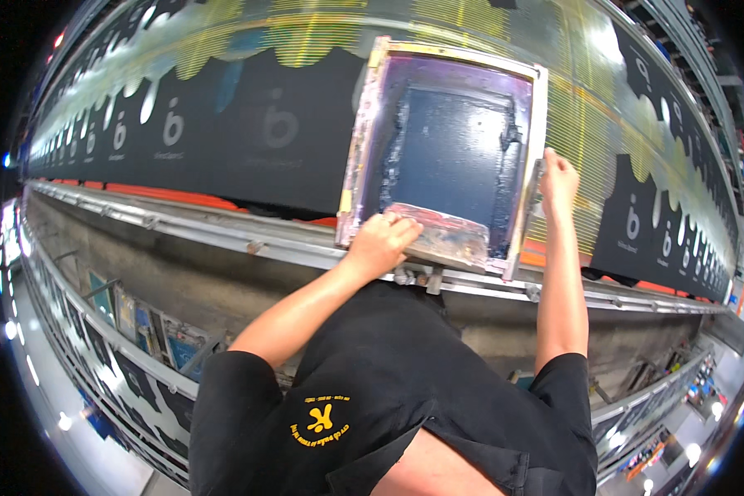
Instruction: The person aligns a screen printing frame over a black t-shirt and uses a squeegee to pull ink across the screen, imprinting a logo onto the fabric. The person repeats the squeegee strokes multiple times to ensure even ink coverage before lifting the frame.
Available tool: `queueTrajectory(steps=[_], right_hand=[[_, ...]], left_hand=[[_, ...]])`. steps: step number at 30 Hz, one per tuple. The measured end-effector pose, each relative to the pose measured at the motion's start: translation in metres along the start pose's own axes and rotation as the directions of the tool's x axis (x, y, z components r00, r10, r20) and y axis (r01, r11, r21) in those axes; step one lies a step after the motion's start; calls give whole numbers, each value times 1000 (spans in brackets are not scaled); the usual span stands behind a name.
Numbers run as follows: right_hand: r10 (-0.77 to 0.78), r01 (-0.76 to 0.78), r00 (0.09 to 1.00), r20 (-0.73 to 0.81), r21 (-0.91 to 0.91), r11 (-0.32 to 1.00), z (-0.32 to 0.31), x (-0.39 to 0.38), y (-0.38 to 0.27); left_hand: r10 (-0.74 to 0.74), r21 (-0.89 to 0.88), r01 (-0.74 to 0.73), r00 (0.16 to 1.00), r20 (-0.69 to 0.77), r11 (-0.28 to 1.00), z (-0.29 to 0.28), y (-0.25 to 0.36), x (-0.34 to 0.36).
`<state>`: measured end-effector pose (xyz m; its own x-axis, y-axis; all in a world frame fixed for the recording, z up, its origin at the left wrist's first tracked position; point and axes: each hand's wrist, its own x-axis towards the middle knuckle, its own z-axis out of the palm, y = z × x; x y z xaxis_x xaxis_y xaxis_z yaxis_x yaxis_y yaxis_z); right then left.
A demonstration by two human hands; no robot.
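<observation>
A screen-printing frame (pixel 541 107) with pale, ink-stained sides lies in front of me, its mesh (pixel 450 149) coated with wet dark ink. Across its near end rests a wide squeegee (pixel 450 240), smeared with ink and reddish along its upper edge. My left hand (pixel 382 244) is closed over the squeegee's left end, close to the frame's near left corner. At the right side of the frame, my right hand (pixel 559 180) is closed on the rail, fingers curled with the thumb side up. The palm sides of both hands are hidden.
Dark fabric panels (pixel 264 124) with pale printed marks line the long table on both sides of the frame. Yellow-striped table surface (pixel 587 107) shows between them. A metal rail (pixel 215 234) runs along the near edge. Below, screens (pixel 145 326) stand on a lower shelf.
</observation>
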<state>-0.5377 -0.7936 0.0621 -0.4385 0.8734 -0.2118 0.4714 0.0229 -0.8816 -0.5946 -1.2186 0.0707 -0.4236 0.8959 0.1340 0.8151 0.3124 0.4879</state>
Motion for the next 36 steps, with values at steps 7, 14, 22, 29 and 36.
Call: queueTrajectory(steps=[7,14,22,29,36], right_hand=[[-102,109,992,-76,101,989,46,-19,-14],[-125,132,990,-61,118,984,249,-124,-6],[-74,67,994,-75,-83,994,361,-193,-46],[-85,70,993,-78,-176,982,371,-199,-57],[-159,124,985,-69,-363,923,370,-187,-65]], left_hand=[[-46,1,46,998,-49,999,-29,-34,-10],[-200,76,192,971,130,978,-140,-189,-90],[-125,93,98,931,342,991,-225,-295,-127],[-24,161,-10,978,210,987,-251,-388,31],[-54,202,7,972,228,979,-244,-449,118]])
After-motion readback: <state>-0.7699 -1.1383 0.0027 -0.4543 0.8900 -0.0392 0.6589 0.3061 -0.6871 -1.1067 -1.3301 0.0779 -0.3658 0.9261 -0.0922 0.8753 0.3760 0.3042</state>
